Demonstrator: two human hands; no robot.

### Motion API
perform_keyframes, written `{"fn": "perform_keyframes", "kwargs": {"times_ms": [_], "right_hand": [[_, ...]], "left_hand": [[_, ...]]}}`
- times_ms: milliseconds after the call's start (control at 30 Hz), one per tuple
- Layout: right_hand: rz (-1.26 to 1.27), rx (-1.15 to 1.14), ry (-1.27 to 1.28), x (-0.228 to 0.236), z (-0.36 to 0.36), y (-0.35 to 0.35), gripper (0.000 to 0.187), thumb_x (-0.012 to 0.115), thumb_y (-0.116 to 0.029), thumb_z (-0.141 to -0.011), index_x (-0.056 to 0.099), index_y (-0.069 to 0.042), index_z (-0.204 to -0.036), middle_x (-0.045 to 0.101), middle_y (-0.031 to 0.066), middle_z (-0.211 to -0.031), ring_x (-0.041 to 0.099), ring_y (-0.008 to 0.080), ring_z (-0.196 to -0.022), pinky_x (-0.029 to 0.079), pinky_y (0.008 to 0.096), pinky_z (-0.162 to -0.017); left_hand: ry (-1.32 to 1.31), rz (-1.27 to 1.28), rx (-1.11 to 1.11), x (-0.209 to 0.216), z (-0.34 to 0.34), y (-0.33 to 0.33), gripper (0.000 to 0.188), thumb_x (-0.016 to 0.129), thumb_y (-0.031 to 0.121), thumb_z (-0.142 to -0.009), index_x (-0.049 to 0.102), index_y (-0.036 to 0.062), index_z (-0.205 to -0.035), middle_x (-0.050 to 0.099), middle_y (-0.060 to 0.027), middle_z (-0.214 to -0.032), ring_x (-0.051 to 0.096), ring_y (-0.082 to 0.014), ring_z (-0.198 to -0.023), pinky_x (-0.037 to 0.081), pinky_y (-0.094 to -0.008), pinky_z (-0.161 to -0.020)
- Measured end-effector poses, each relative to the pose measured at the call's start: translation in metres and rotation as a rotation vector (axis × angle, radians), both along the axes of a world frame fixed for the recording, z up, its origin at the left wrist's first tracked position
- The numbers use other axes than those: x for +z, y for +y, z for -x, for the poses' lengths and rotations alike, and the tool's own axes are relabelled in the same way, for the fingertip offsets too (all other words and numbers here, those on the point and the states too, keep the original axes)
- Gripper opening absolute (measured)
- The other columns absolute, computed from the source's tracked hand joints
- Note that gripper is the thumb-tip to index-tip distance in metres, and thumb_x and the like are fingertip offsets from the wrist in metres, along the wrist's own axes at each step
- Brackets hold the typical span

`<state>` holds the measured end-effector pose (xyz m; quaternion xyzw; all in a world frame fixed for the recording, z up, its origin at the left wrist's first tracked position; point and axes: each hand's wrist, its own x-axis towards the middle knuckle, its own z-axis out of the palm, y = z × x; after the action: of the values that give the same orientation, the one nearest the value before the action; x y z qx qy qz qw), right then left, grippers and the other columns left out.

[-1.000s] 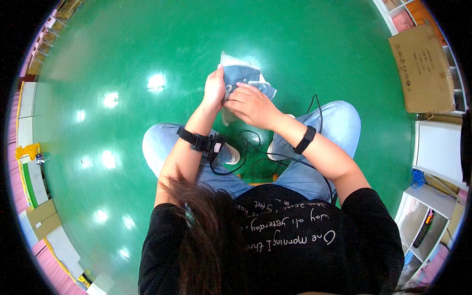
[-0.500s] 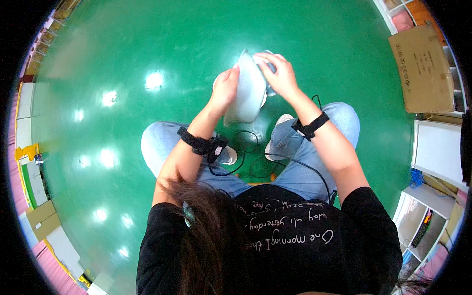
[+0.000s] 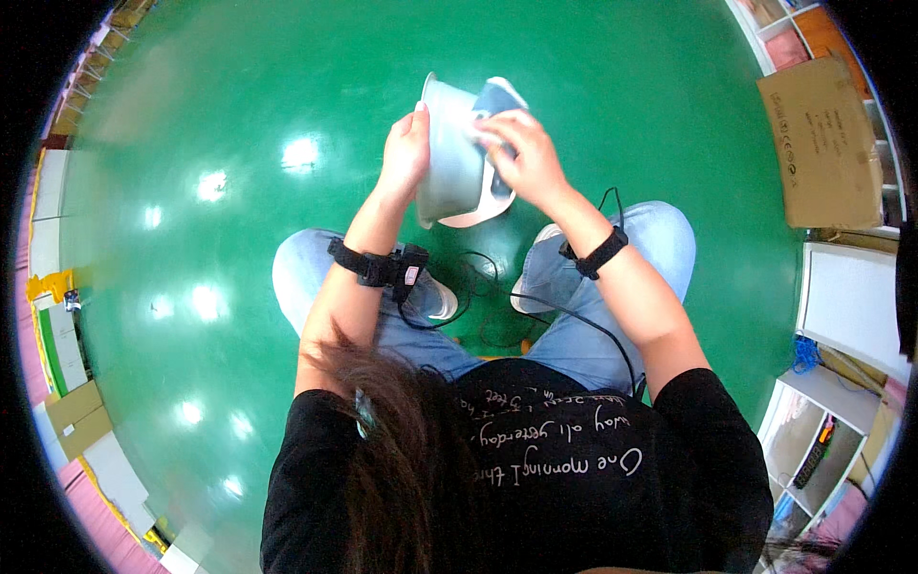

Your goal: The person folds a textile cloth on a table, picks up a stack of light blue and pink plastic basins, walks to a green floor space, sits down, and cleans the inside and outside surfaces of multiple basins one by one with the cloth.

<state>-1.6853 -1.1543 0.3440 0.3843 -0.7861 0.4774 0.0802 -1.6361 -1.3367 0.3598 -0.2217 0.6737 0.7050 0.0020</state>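
A pale blue tub (image 3: pixel 449 148), tipped on its side, is held above the green floor in front of me. My left hand (image 3: pixel 408 148) grips its left rim, thumb up along the edge. At its right side is a blue-and-white cloth (image 3: pixel 498 99), which shows above my fingers and beside the tub wall. My right hand (image 3: pixel 524 153) is closed on this cloth, fingertips pressed against the tub's side. What lies under those fingers is partly hidden.
My legs in jeans (image 3: pixel 643 258) are folded below, with black cables (image 3: pixel 574 320) running between them from wrist straps. A cardboard box (image 3: pixel 822 143) and white shelves (image 3: pixel 841 402) line the right side. More boxes (image 3: pixel 78 421) stand along the left.
Both hands and the tub have moved left and slightly away from me. The tub has turned, showing more of its side, and more of the blue-and-white cloth is visible.
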Motion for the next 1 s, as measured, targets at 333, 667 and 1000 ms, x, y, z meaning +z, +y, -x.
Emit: {"fn": "perform_keyframes", "kwargs": {"times_ms": [333, 667, 1000], "right_hand": [[0.040, -0.019, -0.134, -0.004, -0.010, -0.006, 0.018, 0.063, -0.008, -0.080, 0.066, -0.007, -0.098, 0.067, 0.0084, -0.096, 0.062, 0.0274, -0.088, 0.048, 0.0366, -0.079], [-0.019, -0.116, -0.006, -0.007, -0.027, -0.015, 0.019, 0.061, -0.005, -0.081, 0.065, -0.007, -0.099, 0.066, 0.0080, -0.094, 0.060, 0.0238, -0.089, 0.045, 0.0342, -0.080], [-0.085, -0.126, 0.069, -0.003, -0.032, -0.022, 0.021, 0.057, -0.003, -0.078, 0.064, -0.010, -0.096, 0.065, 0.0066, -0.089, 0.059, 0.0259, -0.088, 0.042, 0.0387, -0.081]], "left_hand": [[0.137, -0.251, 0.076, 0.007, -0.003, -0.028, 0.047, 0.036, 0.037, -0.100, 0.055, -0.0044, -0.112, 0.064, -0.0107, -0.098, 0.062, -0.0169, -0.083, 0.051, -0.0319, -0.074], [0.036, 0.091, 0.024, -0.028, -0.007, -0.021, 0.051, 0.036, 0.037, -0.100, 0.063, -0.0046, -0.091, 0.064, -0.0105, -0.074, 0.058, -0.0157, -0.068, 0.046, -0.0317, -0.064], [0.089, 0.327, -0.035, -0.030, -0.017, -0.020, 0.051, 0.036, 0.037, -0.099, 0.061, -0.0062, -0.084, 0.061, -0.0236, -0.073, 0.061, -0.0333, -0.069, 0.046, -0.0429, -0.068]]}}
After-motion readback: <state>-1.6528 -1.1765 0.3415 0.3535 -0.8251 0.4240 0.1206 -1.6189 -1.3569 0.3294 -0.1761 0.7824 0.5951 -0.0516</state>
